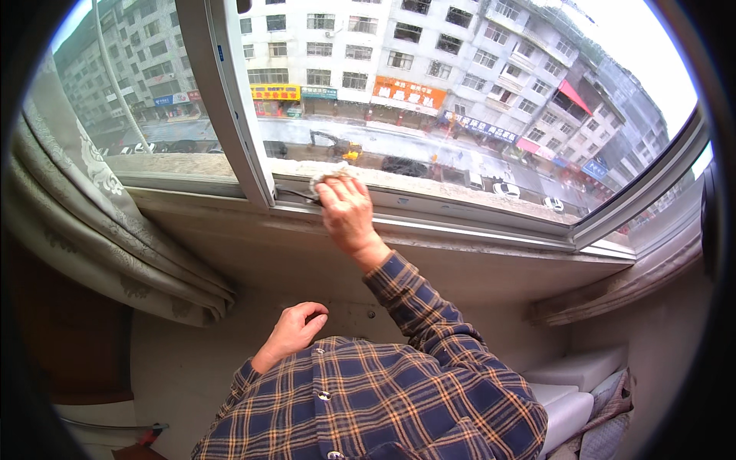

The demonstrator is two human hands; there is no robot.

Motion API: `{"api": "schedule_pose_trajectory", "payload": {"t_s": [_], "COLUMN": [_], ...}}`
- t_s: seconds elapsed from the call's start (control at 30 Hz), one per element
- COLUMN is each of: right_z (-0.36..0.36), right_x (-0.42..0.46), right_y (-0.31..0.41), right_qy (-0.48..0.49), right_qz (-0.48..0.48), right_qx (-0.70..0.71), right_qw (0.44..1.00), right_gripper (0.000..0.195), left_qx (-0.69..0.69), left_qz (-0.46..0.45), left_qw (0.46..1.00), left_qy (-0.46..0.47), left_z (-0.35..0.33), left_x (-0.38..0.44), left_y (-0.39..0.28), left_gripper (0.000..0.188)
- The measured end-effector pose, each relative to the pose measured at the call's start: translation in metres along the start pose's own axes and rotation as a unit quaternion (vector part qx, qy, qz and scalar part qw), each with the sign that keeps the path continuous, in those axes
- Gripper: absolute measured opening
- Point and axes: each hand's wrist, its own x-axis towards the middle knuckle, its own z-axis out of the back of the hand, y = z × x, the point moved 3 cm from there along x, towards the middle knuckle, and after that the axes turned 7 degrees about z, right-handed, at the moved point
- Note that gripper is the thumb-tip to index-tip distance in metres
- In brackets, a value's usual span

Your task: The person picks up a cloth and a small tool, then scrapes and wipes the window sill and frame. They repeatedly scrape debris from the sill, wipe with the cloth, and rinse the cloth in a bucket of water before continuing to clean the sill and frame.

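Observation:
My right hand is pressed down at the lower left of a sliding window, with a crumpled, soiled white cloth under its fingers. The cloth lies at the bottom rail of the window frame, close to the upright sash post. A thin dark strip runs from that post to my fingers; whether it is a tool or a loose seal, I cannot tell. My left hand hangs in front of my shirt, loosely curled, thumb apart from the fingers, nothing visible in it.
A patterned curtain hangs to the left and another curtain to the right. Below right are white padded blocks beside a quilted fabric. Dark brown furniture stands at lower left. Through the glass, a street lies far below.

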Motion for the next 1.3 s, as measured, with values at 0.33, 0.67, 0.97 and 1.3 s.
{"api": "schedule_pose_trajectory", "payload": {"t_s": [0.33,0.67,0.97,1.3], "right_z": [0.098,0.131,0.194,0.133], "right_x": [0.003,-0.072,-0.151,-0.156], "right_y": [-0.042,-0.086,-0.036,0.020], "right_qy": [-0.064,0.037,-0.010,0.185], "right_qz": [-0.011,-0.165,-0.472,-0.347], "right_qx": [-0.077,-0.177,0.284,0.373], "right_qw": [0.995,0.970,0.835,0.840], "right_gripper": [0.040,0.026,0.014,0.026], "left_qx": [0.021,0.000,-0.187,-0.479], "left_qz": [-0.040,-0.061,-0.022,0.047], "left_qw": [0.998,0.996,0.971,0.846], "left_qy": [0.035,0.058,0.148,0.230], "left_z": [-0.020,-0.029,-0.061,-0.104], "left_x": [0.018,0.022,0.044,0.071], "left_y": [-0.016,-0.018,-0.021,-0.004], "left_gripper": [0.022,0.021,0.024,0.031]}}
